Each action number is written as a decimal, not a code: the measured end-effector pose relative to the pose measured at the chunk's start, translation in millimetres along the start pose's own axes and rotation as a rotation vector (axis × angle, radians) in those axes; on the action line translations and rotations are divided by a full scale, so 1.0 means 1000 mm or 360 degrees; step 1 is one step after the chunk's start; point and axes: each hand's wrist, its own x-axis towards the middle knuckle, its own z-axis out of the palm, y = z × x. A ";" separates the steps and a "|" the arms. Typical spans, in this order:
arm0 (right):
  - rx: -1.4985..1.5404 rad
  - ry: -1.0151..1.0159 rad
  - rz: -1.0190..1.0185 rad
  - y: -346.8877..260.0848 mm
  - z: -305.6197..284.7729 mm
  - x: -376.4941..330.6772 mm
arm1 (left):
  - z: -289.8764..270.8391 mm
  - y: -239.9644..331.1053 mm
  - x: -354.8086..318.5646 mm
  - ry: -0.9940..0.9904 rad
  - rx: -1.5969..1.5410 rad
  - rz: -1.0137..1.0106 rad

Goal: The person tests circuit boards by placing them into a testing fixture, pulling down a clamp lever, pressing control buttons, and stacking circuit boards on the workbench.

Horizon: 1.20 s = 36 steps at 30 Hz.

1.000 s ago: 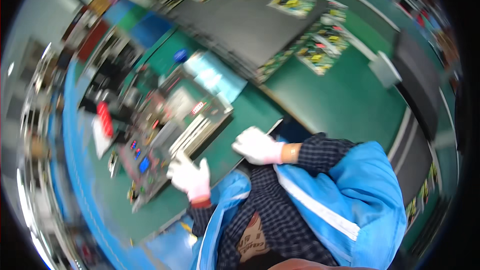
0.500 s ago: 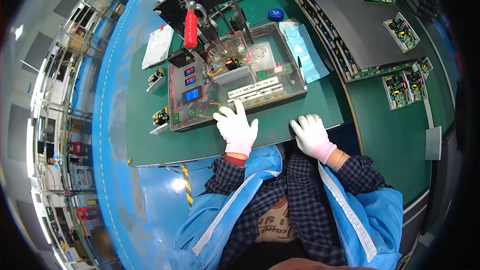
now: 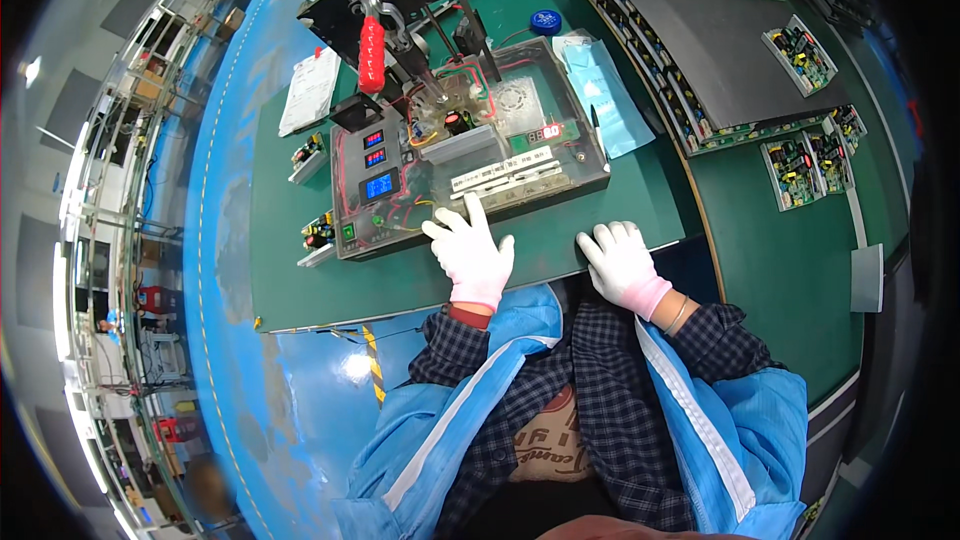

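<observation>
- Clear-topped test box on the green surface
- Left hand — at the test box's front edge
- Right hand — apart, front-right of the test box

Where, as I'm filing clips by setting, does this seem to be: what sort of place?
Probably an electronics assembly or testing workshop. Circuit boards lie on a dark surface at the right, and a clear-topped box with lit displays and a red-handled clamp sits on the green workbench.

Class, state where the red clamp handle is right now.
In the head view, the red clamp handle is upper left of centre, right of the white paper sheet and beyond the blue-lit display.
</observation>
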 end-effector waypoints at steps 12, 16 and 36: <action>0.0049 0.0068 0.0031 0.000 -0.003 0.001 | -0.019 0.004 0.007 -0.0209 0.0020 0.0010; 0.0040 0.0075 0.0035 0.001 -0.005 0.002 | -0.019 0.005 0.007 -0.0192 0.0055 0.0007; 0.0525 0.0115 -0.0126 0.020 -0.049 -0.014 | -0.021 0.007 0.006 -0.0173 0.0098 -0.0007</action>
